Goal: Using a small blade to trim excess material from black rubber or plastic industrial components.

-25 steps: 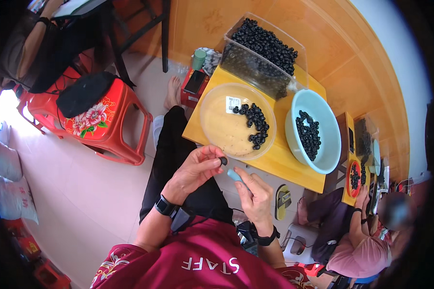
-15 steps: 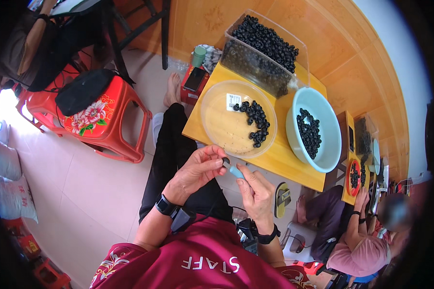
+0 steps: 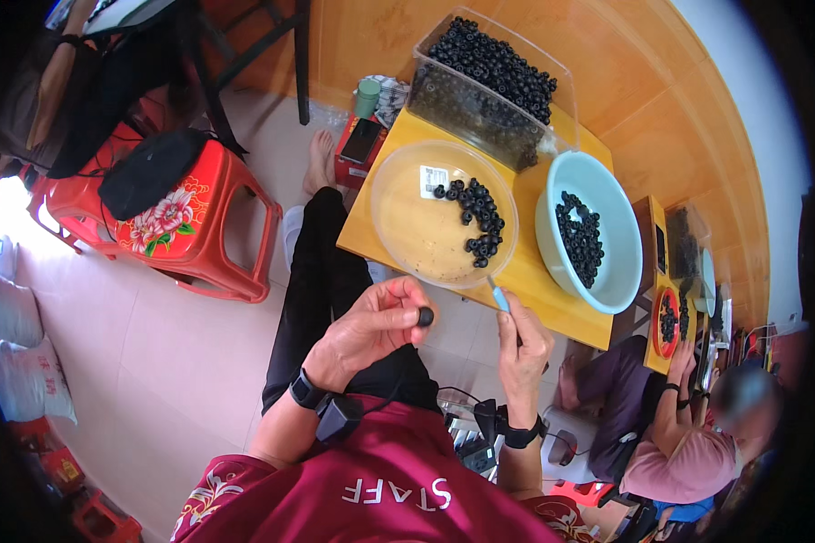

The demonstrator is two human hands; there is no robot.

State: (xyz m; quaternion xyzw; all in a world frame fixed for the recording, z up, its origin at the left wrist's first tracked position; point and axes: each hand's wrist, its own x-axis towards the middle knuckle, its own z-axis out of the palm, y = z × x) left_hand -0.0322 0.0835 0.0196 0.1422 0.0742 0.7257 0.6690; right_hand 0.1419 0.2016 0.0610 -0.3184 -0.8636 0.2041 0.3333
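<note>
My left hand [image 3: 369, 330] pinches a small round black rubber-like part [image 3: 426, 317] between thumb and fingers, in front of the table. To its right, my right hand [image 3: 522, 351] grips a small knife-like tool [image 3: 501, 300] with a light blue handle. The tool's short metal tip points up toward the rim of a clear round tray [image 3: 397, 237] and is apart from the held part. In that tray, several black ring-like parts [image 3: 482, 222] lie along the right side, near a white label.
The yellow table [image 3: 543, 319] also bears a clear bin [image 3: 462, 104] heaped with black parts and a light blue basin [image 3: 618, 271] holding more. Left stands a red stool [image 3: 217, 226] with a black bag. At right, a person [image 3: 675, 462] works at another table.
My right hand has drawn the tool away from the black part, moving right toward the tray's edge. My left hand still holds the part, turned so its rounded side shows.
</note>
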